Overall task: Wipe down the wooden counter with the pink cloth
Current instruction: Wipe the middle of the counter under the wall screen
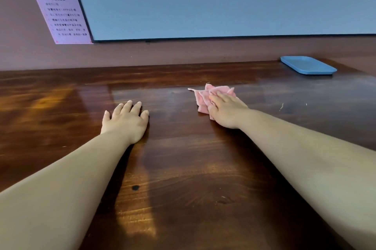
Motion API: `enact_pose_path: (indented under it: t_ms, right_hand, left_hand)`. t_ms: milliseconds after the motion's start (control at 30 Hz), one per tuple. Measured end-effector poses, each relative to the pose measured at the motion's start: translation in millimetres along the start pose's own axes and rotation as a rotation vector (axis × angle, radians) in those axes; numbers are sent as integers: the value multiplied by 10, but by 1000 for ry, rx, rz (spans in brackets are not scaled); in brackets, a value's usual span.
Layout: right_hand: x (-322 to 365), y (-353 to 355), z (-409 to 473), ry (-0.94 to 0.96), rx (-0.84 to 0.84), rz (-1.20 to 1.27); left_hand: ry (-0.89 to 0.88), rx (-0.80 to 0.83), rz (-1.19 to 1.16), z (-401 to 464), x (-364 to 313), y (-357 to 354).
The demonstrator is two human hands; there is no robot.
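Head view: the right hand [225,110] lies flat, fingers straight, pressing the crumpled pink cloth [205,97] onto the wooden counter [183,168]; the cloth sits under the fingers and spills out to their far and left sides. The left hand [126,120] rests palm down on the wood, fingers relaxed, holding nothing, well apart from the cloth. A blue tray [308,65] sits far right.

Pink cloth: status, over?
Right hand flat on pink cloth, pressing it to counter. Left hand flat, bare. Blue tray far right.

wooden counter [183,168], pink cloth [203,99], blue tray [308,65]
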State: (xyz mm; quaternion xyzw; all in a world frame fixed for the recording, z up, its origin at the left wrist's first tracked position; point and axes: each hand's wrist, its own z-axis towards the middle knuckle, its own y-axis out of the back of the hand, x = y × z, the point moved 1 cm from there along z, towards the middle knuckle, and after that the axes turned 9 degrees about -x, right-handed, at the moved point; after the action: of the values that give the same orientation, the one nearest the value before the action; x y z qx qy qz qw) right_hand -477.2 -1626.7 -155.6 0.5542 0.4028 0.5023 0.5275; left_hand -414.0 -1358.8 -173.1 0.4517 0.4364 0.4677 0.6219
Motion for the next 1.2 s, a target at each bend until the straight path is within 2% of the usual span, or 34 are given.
enact_pose_path:
  t_ms: [133,267,400,533,633,800,1033,1200]
  right_hand:
    - [-53,-21,-166,60,-22,12]
    - [-207,-68,-276,78,-40,16]
    - [-183,27,-35,-46,-26,-28]
    - [-310,-16,-261,62,-45,2]
    - [-455,-27,-355,88,-46,35]
    - [-390,69,-121,-60,-56,5]
    - [-659,16,-472,44,-73,31]
    - [-684,115,-214,-105,-54,11]
  left_hand:
    - [22,37,15,19,-26,54]
    - [62,-62,-34,47,-226,138]
    - [-40,-98,-176,-81,-942,116]
    - [-151,-100,-199,-252,-1413,-61]
    - [-153,-128,-208,-267,-1422,-142]
    - [-167,-97,-152,-275,-1403,-137]
    - [-154,-84,-155,-268,-1397,-164]
    - [-160,-83,-148,-279,-1407,-133]
